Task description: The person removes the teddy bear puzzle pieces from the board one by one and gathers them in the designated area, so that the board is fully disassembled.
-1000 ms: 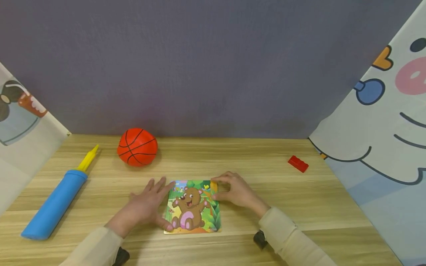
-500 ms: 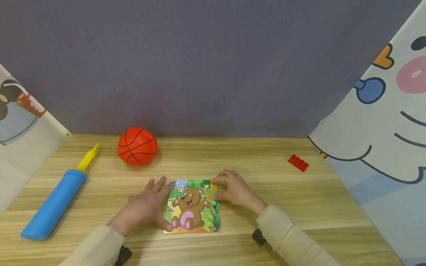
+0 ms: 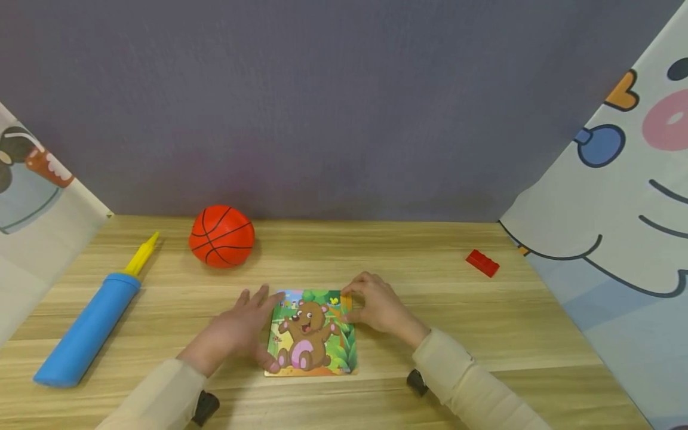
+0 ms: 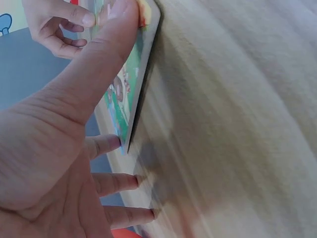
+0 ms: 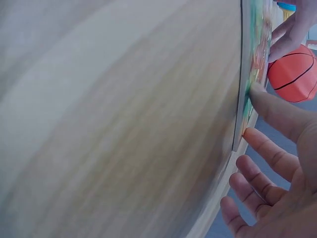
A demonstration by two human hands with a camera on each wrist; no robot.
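A square bear puzzle (image 3: 303, 334), a thick flat board, lies on the wooden table in the head view. My left hand (image 3: 231, 334) spans its left side with spread fingers. In the left wrist view, the thumb (image 4: 106, 52) rests on the face near one corner and the index fingertip touches another corner; the other fingers stand off the board. My right hand (image 3: 381, 307) is at the upper right corner. In the right wrist view, its thumb (image 5: 267, 101) presses on the puzzle's face and the index fingertip touches near the corner, while the remaining fingers bend loosely beside it.
An orange basketball (image 3: 222, 237), slightly dented, sits behind the puzzle to the left. A blue pump (image 3: 88, 331) with a yellow tip lies at the table's left. The red toy brick (image 3: 482, 263) is at the back right. A grey wall panel (image 3: 322, 119) closes off the back.
Both hands keep nearly the same places on the puzzle. The left wrist has shifted slightly right, the right wrist slightly left. The puzzle lies where it was.
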